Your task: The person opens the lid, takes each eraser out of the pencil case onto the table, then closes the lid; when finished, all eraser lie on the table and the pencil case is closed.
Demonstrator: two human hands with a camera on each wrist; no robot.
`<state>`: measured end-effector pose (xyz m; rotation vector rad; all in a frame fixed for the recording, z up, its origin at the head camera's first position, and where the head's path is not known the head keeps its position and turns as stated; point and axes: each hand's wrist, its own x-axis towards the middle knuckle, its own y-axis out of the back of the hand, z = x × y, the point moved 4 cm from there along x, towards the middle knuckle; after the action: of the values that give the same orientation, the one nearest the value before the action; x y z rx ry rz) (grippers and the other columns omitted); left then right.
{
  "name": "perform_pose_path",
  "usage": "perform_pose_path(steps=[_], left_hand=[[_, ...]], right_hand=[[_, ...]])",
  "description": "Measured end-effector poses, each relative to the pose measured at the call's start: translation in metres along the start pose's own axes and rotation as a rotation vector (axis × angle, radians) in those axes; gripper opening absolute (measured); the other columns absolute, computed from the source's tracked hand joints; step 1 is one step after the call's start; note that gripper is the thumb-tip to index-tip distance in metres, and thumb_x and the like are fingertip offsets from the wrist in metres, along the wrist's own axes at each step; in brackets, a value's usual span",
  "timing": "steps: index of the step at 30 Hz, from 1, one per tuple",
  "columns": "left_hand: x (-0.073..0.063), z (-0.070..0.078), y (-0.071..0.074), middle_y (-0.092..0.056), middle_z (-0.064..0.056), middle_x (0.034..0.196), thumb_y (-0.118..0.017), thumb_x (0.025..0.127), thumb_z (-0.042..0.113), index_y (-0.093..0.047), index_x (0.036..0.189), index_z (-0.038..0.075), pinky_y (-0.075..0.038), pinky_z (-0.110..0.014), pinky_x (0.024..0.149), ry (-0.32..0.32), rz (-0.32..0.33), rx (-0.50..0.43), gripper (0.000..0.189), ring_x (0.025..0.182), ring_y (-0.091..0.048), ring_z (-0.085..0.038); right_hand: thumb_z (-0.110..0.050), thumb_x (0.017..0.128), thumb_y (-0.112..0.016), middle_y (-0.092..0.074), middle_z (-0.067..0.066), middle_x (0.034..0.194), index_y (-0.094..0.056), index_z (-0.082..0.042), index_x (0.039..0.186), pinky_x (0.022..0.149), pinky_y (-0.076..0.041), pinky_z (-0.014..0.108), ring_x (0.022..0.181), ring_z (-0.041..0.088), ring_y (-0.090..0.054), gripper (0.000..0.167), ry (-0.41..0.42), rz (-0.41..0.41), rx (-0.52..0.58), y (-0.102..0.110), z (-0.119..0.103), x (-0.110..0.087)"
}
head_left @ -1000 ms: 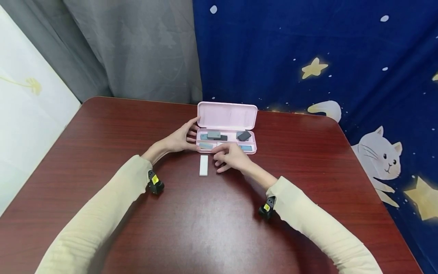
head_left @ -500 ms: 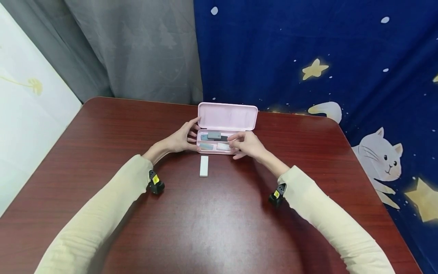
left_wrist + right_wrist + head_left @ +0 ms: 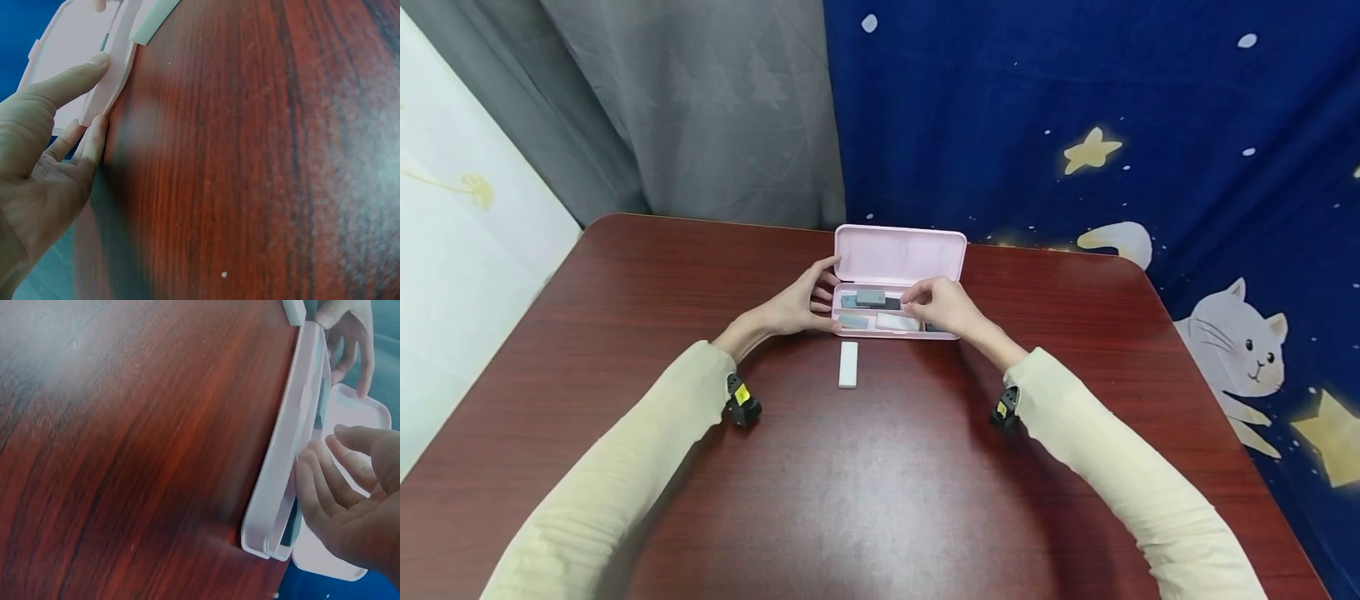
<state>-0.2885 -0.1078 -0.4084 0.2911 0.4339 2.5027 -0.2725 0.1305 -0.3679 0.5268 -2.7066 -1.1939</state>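
Observation:
An open pink pencil case [image 3: 898, 254] lies near the table's back edge, lid tilted back. My left hand [image 3: 786, 308] holds its left end, thumb on the front rim and fingers spread along the end, as the left wrist view shows. My right hand [image 3: 951, 307] reaches into the right half with bent fingers and hides part of it; I cannot tell whether it pinches anything. Its fingertips are right by the end of a black block [image 3: 892, 304]. Inside are a grey block [image 3: 871, 297], a pale blue-grey block [image 3: 853, 321] and a white block [image 3: 897, 322].
A white rectangular strip [image 3: 847, 365] lies on the table in front of the case. The red-brown wooden table [image 3: 850, 483] extends toward me. Behind it hang a grey curtain [image 3: 722, 108] and a blue curtain [image 3: 970, 108] printed with stars and a cat.
My right hand has moved from the case's front middle to its right half, uncovering the white block in the front compartment. My left hand has stayed at the left end.

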Motion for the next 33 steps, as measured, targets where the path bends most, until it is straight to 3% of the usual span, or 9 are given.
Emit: perform_pose_path(steps=[5, 10, 16, 33], left_hand=[[0.000, 0.003, -0.001, -0.035, -0.027, 0.132, -0.081, 0.071, -0.009, -0.011, 0.152, 0.005, -0.044, -0.052, 0.096, -0.003, 0.000, -0.006, 0.108, 0.110, -0.044, -0.039], [-0.001, 0.003, -0.001, -0.036, -0.026, 0.132, -0.080, 0.071, -0.009, -0.009, 0.152, 0.006, -0.044, -0.051, 0.096, 0.001, 0.008, -0.006, 0.109, 0.110, -0.044, -0.039], [-0.001, 0.002, 0.000, -0.036, -0.026, 0.132, -0.080, 0.071, -0.009, -0.007, 0.153, 0.008, -0.045, -0.051, 0.096, -0.001, 0.014, -0.004, 0.111, 0.110, -0.045, -0.039], [-0.002, 0.002, 0.000, -0.035, -0.027, 0.133, -0.080, 0.071, -0.010, -0.003, 0.154, 0.011, -0.044, -0.053, 0.097, -0.006, 0.012, -0.026, 0.115, 0.110, -0.044, -0.040]], right_hand=[[-0.007, 0.085, -0.069, -0.073, 0.004, 0.085, -0.075, -0.003, 0.093, 0.075, -0.048, 0.034, 0.078, 0.016, -0.061, 0.011, 0.053, 0.000, -0.171, -0.005, -0.010, 0.000], [-0.009, 0.084, -0.070, -0.073, 0.000, 0.082, -0.077, -0.008, 0.090, 0.073, -0.047, 0.039, 0.079, 0.016, -0.063, 0.009, 0.069, -0.015, -0.274, -0.010, -0.018, 0.001], [-0.003, 0.083, -0.070, -0.072, 0.002, 0.079, -0.077, -0.005, 0.090, 0.073, -0.049, 0.032, 0.079, 0.014, -0.063, 0.010, 0.091, -0.020, -0.260, -0.016, -0.016, 0.002], [-0.007, 0.082, -0.074, -0.072, 0.002, 0.079, -0.076, -0.006, 0.088, 0.072, -0.051, 0.030, 0.076, 0.013, -0.064, 0.006, 0.050, -0.044, -0.260, -0.024, -0.019, 0.003]])
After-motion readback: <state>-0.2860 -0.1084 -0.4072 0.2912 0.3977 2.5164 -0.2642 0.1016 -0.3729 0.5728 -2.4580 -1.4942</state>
